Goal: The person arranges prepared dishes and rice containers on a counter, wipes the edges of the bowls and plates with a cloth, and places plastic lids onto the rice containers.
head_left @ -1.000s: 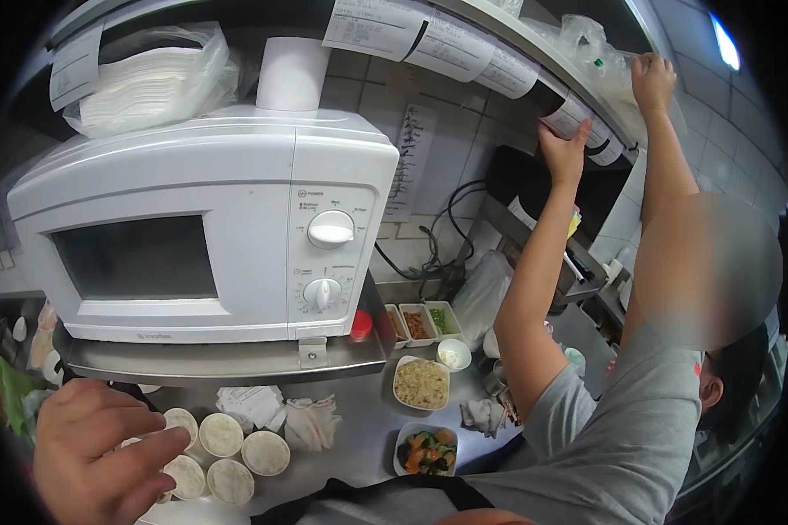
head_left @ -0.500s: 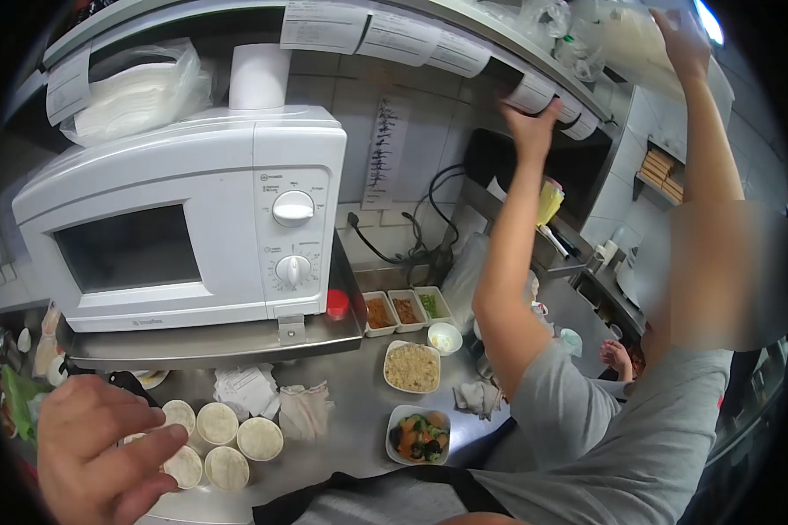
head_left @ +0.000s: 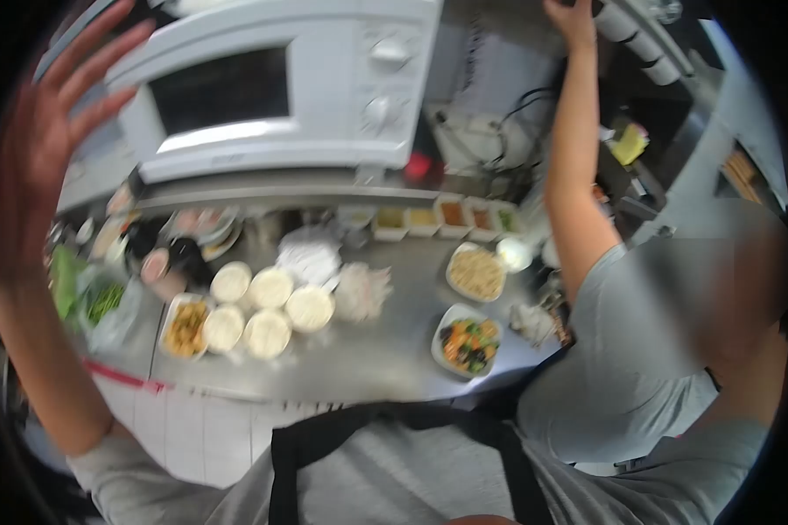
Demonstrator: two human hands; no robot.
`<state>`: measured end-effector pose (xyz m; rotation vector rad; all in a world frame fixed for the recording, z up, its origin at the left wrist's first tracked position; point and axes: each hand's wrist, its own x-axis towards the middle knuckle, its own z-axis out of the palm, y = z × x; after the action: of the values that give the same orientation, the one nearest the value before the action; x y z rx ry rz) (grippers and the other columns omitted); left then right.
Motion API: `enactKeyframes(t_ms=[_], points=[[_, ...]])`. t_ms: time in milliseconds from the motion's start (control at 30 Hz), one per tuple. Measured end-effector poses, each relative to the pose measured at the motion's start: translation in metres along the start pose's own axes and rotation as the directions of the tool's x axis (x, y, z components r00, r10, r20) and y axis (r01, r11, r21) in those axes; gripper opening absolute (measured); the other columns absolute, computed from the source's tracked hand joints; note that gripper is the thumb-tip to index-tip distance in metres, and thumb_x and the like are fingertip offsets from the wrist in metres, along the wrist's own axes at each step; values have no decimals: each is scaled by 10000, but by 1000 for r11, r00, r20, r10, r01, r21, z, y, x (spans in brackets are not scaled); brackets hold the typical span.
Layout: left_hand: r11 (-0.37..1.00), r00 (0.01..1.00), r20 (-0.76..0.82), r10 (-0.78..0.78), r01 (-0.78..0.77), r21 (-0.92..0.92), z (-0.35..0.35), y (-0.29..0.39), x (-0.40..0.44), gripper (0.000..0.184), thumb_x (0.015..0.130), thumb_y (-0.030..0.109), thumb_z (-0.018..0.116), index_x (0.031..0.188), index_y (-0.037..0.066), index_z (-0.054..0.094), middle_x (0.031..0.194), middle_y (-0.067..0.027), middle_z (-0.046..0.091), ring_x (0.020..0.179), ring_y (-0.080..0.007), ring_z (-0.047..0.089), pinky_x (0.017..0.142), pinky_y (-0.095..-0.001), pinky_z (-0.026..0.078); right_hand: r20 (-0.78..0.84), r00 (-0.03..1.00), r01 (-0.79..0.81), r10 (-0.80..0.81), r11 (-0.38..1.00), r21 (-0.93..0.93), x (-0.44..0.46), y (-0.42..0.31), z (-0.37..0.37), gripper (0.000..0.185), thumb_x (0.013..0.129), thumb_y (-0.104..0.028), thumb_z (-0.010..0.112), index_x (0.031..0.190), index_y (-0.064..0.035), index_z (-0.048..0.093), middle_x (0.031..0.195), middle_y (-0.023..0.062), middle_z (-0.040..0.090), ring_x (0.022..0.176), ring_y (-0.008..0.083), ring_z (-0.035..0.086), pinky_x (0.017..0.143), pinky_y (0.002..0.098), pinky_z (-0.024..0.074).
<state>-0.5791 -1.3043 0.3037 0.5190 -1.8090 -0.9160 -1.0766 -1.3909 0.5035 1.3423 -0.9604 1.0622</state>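
My left hand (head_left: 52, 131) is raised at the upper left, fingers spread and holding nothing visible. It is nearest the left side of the white microwave (head_left: 333, 105); whether it touches anything there I cannot tell. At the right edge, part of my right forearm (head_left: 757, 385) shows, but my right hand is out of sight. Below the microwave, several round tubs with pale tops (head_left: 269, 333) stand beside a dish of yellowish food chunks (head_left: 186, 327). Farther right are a bowl of pale grainy food (head_left: 475, 271) and a bowl of mixed vegetables (head_left: 469, 343).
A co-worker in grey stands close on my right, with a raised arm (head_left: 578, 166) reaching toward the shelf. Small ingredient containers (head_left: 451, 215) line the counter's back. Crumpled cloths (head_left: 363, 291) and a bag of green vegetables (head_left: 105, 302) lie on the counter.
My view has tilted down. My left hand has risen from beside the tubs, its fingers now spread. My right hand, earlier up by a plastic bag at upper right, has left view.
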Motion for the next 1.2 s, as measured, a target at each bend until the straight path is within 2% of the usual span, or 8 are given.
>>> enactKeyframes(t_ms=[267,533,600,633,667,800,1000,1200], points=[[995,980,-196,45,-61,-79,37,84,-68,823,827,419,572,1410,89,94,1408,-221,185,1295,-374,241,1013,-528,308,51,996,-92,77,805,585,-92,-161,20,399,709,-309,740,931,-54,526,924,85,530,858,266,524,766,430,454],[988,859,-496,129,-67,141,107,120,-159,878,817,397,592,1408,108,10,1382,-251,142,1275,-413,216,1013,-584,247,160,972,-202,170,263,943,-152,-307,-45,372,697,-333,748,871,-63,560,855,68,554,819,261,533,737,408,442],[989,762,-635,129,-54,135,130,98,-184,893,814,392,597,1407,113,-10,1376,-259,131,1270,-423,210,1013,-597,231,173,968,-199,184,132,971,-164,-340,-67,367,694,-340,749,856,-65,569,838,64,560,809,259,536,730,402,439],[988,609,-778,154,-73,138,147,75,-185,818,824,505,554,1412,118,138,1306,-260,378,1218,-361,403,965,-568,367,175,967,-192,186,76,978,-173,-353,-80,364,692,-343,750,849,-66,573,829,62,563,804,258,537,726,399,438],[993,583,-806,104,-111,47,152,60,-196,800,830,489,557,1399,112,140,1273,-264,397,1198,-364,418,958,-592,357,143,972,-154,186,42,987,-184,-366,-92,361,691,-346,751,842,-67,578,821,60,567,799,258,538,723,397,436],[965,446,-890,-94,-179,-192,155,-7,-246,711,841,437,572,1356,105,211,1228,-212,444,1140,-335,466,936,-581,381,-359,917,391,173,-207,897,-242,-408,-127,278,614,-255,797,739,-138,578,673,22,499,622,213,450,614,355,341],[939,280,-945,-168,-245,-240,173,-91,-283,553,817,277,552,1270,5,391,1242,-157,485,1147,-283,476,976,-443,377,-409,912,400,28,-278,873,-352,-424,-143,272,697,-268,729,876,-111,598,829,19,502,772,195,487,745,365,365],[887,367,-881,-300,-232,-399,173,-110,-319,648,746,206,569,1320,39,318,1242,-149,471,1147,-286,469,956,-426,400,-409,789,64,-458,-601,797,-342,-379,-144,251,716,-121,645,960,-69,618,862,64,561,805,243,554,750,368,441]])
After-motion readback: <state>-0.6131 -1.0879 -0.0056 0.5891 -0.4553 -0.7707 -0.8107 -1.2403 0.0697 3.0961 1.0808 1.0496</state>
